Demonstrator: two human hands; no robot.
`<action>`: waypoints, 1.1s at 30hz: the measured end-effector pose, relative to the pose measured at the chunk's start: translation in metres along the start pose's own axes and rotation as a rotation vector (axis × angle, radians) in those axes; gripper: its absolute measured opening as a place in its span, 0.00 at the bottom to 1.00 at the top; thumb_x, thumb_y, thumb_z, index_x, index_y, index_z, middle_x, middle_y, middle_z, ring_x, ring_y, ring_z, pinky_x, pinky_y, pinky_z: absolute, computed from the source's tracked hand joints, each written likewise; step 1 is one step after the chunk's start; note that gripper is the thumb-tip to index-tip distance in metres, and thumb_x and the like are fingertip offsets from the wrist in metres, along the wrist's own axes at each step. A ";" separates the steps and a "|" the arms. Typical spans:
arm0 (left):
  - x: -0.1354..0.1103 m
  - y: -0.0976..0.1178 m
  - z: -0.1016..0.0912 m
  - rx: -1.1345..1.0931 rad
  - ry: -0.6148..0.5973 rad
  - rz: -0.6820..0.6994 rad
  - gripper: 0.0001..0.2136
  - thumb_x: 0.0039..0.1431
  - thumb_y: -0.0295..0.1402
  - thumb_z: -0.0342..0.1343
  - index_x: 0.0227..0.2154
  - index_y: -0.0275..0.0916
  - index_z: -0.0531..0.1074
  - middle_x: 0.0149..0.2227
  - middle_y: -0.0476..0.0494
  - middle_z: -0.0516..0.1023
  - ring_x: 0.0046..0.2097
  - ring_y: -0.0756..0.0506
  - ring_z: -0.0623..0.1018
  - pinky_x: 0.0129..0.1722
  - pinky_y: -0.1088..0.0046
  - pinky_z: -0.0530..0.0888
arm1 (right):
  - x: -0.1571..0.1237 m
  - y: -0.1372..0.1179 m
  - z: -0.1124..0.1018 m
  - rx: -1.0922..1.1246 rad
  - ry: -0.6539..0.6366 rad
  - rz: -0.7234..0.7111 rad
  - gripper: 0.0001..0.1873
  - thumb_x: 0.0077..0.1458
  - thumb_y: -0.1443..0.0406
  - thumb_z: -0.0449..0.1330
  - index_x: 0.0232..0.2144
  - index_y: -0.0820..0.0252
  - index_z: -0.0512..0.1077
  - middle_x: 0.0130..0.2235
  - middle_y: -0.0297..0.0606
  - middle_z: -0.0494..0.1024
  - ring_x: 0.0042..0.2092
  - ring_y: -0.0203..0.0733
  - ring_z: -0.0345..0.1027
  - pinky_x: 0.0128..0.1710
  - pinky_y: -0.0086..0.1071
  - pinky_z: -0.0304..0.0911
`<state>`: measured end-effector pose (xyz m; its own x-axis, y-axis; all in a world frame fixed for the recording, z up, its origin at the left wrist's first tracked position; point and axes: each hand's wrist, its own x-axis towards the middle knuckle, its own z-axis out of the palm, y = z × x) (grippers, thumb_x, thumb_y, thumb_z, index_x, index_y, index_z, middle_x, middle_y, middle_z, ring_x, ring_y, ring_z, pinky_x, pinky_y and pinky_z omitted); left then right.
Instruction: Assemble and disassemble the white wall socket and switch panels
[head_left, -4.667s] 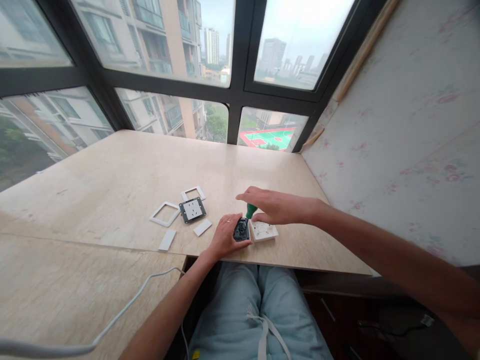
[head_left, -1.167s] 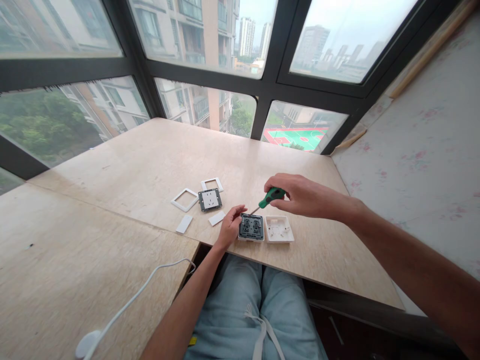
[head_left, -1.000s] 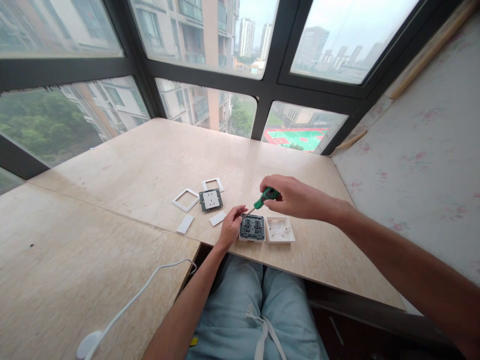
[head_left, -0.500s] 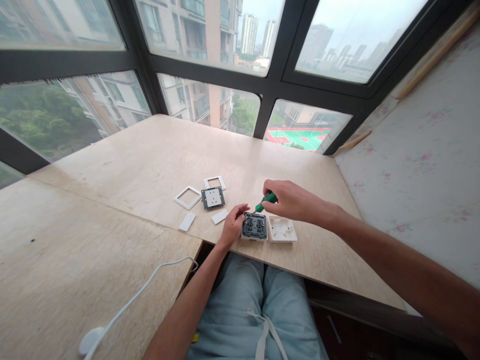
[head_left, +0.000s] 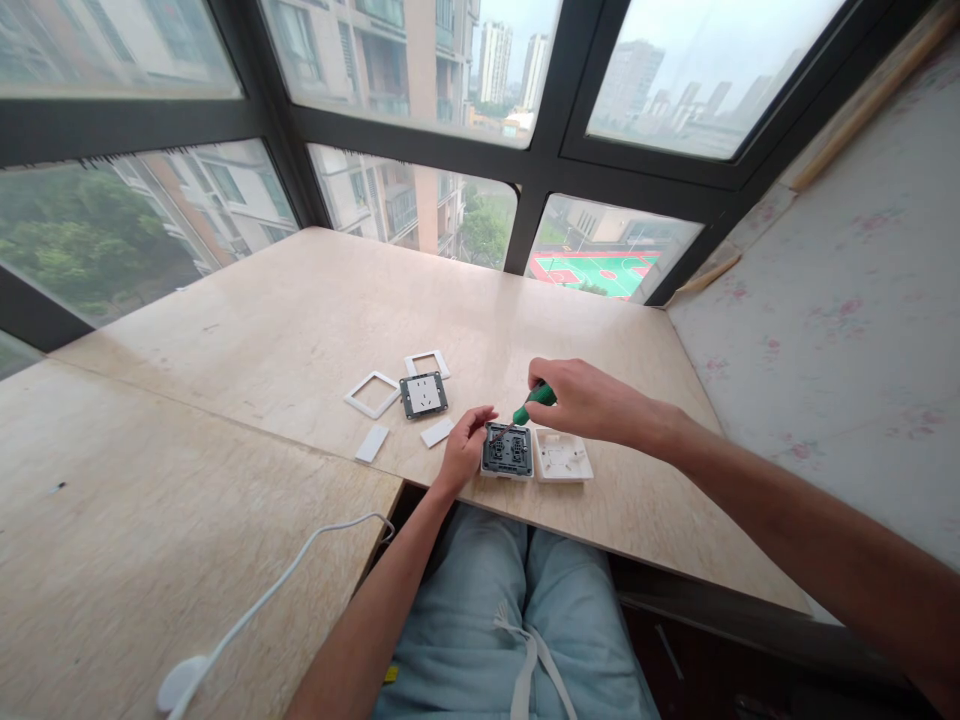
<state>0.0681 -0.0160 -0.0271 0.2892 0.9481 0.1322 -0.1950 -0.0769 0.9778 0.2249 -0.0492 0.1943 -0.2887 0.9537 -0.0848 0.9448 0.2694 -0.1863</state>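
Note:
My right hand (head_left: 574,400) is closed round the green handle of a screwdriver (head_left: 534,404). The shaft slants down to the left, and its tip reaches the left part of a dark grey wall switch (head_left: 508,452) seated in a white mounting box. Along the left edge of this box my left hand (head_left: 465,448) grips and steadies it, thumb side partly hidden. Right beside it lies a second white mounting box (head_left: 564,458), its hollow side up.
Left of the hands lie a socket module (head_left: 424,396), two white frames (head_left: 373,395) and white cover plates (head_left: 436,432). A white cable (head_left: 300,560) runs over the left part of the table (head_left: 247,330). Windows stand behind, a papered wall (head_left: 840,350) at right.
The screwdriver's tip and angle have shifted very slightly over the switch. The whole view has drifted a little; both hands keep their hold.

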 end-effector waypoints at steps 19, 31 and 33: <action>0.000 0.009 0.000 0.160 -0.033 0.080 0.14 0.59 0.26 0.48 0.45 0.37 0.74 0.45 0.41 0.80 0.48 0.42 0.77 0.51 0.62 0.72 | 0.011 -0.030 -0.003 -0.353 -0.061 -0.252 0.10 0.67 0.65 0.50 0.42 0.63 0.69 0.40 0.48 0.77 0.39 0.45 0.72 0.33 0.32 0.59; 0.000 0.008 0.001 0.169 -0.021 0.078 0.14 0.59 0.26 0.48 0.43 0.38 0.76 0.44 0.42 0.80 0.46 0.42 0.78 0.50 0.62 0.73 | 0.015 -0.032 -0.003 -0.337 -0.039 -0.013 0.23 0.68 0.52 0.47 0.49 0.66 0.68 0.37 0.52 0.79 0.39 0.53 0.76 0.32 0.36 0.62; 0.000 0.008 0.001 0.150 -0.028 0.064 0.14 0.59 0.26 0.48 0.44 0.37 0.75 0.45 0.40 0.80 0.47 0.42 0.77 0.52 0.61 0.72 | 0.016 -0.030 -0.004 -0.405 -0.055 0.006 0.23 0.68 0.53 0.46 0.43 0.65 0.71 0.34 0.51 0.79 0.39 0.53 0.76 0.33 0.36 0.62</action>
<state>0.0677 -0.0169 -0.0194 0.3068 0.9311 0.1972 -0.0723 -0.1838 0.9803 0.1927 -0.0413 0.2020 -0.2805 0.9497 -0.1394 0.9278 0.3055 0.2141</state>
